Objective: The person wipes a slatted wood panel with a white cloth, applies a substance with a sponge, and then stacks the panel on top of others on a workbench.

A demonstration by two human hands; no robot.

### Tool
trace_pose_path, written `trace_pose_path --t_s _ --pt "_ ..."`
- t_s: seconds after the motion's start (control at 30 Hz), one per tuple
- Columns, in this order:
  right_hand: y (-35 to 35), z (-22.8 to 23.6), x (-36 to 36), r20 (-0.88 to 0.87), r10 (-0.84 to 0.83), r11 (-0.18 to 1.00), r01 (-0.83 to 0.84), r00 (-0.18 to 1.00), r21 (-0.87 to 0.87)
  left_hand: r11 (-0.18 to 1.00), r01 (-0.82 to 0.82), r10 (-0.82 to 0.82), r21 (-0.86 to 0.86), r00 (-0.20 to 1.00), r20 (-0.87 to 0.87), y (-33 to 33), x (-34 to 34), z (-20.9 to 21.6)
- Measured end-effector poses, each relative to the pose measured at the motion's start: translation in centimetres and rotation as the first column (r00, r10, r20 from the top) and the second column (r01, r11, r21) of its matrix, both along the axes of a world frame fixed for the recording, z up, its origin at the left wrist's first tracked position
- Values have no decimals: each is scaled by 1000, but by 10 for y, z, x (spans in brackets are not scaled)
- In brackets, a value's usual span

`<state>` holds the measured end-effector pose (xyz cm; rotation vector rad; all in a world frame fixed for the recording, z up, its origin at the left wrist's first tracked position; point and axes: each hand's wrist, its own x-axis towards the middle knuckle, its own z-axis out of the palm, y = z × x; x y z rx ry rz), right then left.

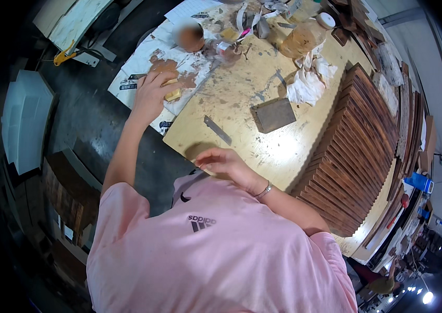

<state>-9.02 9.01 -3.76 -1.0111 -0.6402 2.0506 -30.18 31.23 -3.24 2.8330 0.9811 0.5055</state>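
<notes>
My left hand (pixel 150 94) is closed on a yellow sponge-like block (pixel 173 95). It rests on a white sheet (pixel 150 55) smeared with reddish-brown paste (pixel 164 65). Beside that hand stands a round brownish container (pixel 189 39), partly blurred. My right hand (pixel 226 164) hovers at the table's near edge, its fingers loosely bent and apart; I make out nothing in it. Just beyond lies a narrow flat metal strip (pixel 217 130). Farther right is a dark grey-brown rectangular block (pixel 274 115).
A long row of dark wooden slats (pixel 349 156) covers the table's right side. Crumpled white tissue (pixel 309 83), a plastic jar (pixel 302 39) with amber contents and a white lid (pixel 326 21) are at the back. Wooden boards (pixel 69 195) stand left, below table height.
</notes>
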Motion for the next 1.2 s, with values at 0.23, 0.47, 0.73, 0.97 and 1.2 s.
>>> trace_pose_path --t_s 0.23,0.47,0.73,0.97,1.2 --pt "-5 -2 2 25 -6 1000 5 1000 8 968 -249 250 -28 956 156 1 2 -1" --pt "-6 -4 -1 44 2 1000 -2 999 -8 931 -362 352 46 923 155 -6 14 -12" --pt "-7 -1 -2 75 28 1000 -27 997 -12 925 -366 341 105 919 195 -9 4 -25" --pt "-6 4 -5 87 37 999 -37 996 -1 911 -408 381 54 887 262 -6 -1 -24" --pt "-14 8 -11 84 18 1000 -20 996 19 909 -417 397 -12 855 335 -9 -2 -25"
